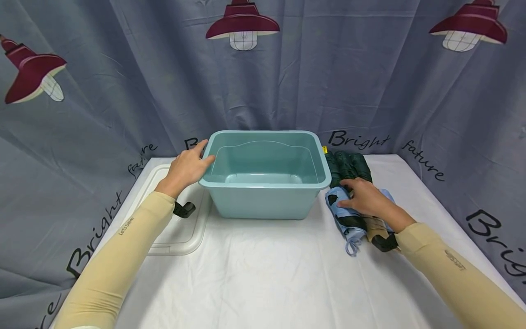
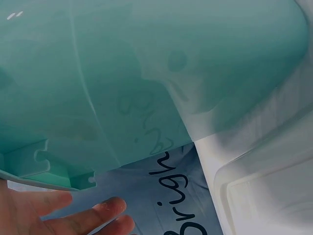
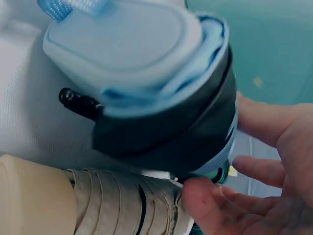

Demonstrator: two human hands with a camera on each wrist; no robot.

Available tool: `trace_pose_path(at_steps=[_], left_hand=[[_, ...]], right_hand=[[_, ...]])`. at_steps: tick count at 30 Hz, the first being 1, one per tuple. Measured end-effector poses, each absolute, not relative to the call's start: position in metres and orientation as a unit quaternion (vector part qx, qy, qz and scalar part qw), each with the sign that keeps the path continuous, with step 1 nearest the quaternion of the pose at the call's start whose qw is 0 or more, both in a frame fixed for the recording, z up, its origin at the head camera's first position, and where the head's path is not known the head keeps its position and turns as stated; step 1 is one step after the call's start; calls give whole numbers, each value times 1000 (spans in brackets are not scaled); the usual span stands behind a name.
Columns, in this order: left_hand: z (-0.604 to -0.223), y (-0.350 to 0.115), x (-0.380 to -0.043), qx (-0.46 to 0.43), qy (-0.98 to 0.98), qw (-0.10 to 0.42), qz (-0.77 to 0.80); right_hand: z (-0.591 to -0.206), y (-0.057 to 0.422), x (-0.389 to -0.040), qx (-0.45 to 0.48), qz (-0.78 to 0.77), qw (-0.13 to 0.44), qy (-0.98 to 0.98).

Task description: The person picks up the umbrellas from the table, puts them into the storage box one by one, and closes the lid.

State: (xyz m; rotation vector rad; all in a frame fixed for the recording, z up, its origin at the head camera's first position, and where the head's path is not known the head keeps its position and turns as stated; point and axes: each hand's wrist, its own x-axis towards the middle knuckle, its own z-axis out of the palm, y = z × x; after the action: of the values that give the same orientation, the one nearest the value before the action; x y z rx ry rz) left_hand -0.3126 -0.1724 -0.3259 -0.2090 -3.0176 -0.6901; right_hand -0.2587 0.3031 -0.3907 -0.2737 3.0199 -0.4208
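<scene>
A light blue-green plastic bin (image 1: 263, 203) stands open-topped at the middle of the table. My left hand (image 1: 190, 165) rests at its left rim, thumb over the edge; in the left wrist view the fingers (image 2: 88, 218) extend fairly straight beneath the rim. Right of the bin, my right hand (image 1: 365, 198) holds a light blue folding umbrella (image 1: 343, 208) with a black band, thumb and fingers on opposite sides. A beige folding umbrella (image 3: 132, 200) lies directly beside it. Dark green rolled bundles (image 1: 349, 165) lie behind, and more light blue fabric (image 1: 387, 195) shows past the hand.
A white lid (image 1: 181, 235) lies flat on the table left of the bin, partly under my left forearm. White cloth (image 1: 263, 274) covers the table. A grey-blue curtain (image 1: 320, 82) with printed lamps and lettering hangs close behind and along both sides.
</scene>
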Motion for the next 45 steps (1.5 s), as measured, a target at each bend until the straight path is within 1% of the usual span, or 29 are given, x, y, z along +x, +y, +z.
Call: trace_pose_path(at_steps=[14, 19, 26, 30, 37, 45], left_hand=[[-322, -174, -314, -65, -971, 25, -229], [-322, -174, -313, -70, -969, 6, -237], [-318, -172, -314, -70, -971, -24, -227], [-316, -170, -313, -65, -974, -35, -214], [-319, -171, -308, -61, -977, -47, -198], [-321, -172, -310, -55, -976, -49, -204]], right_hand=[[-391, 300, -267, -88, -170, 111, 975], [-390, 298, -268, -95, -171, 129, 972], [-395, 298, -266, -90, -170, 119, 974], [-396, 298, -264, -89, -172, 105, 975], [-396, 298, -260, -91, -194, 98, 972], [-374, 299, -264, -112, -205, 71, 970]])
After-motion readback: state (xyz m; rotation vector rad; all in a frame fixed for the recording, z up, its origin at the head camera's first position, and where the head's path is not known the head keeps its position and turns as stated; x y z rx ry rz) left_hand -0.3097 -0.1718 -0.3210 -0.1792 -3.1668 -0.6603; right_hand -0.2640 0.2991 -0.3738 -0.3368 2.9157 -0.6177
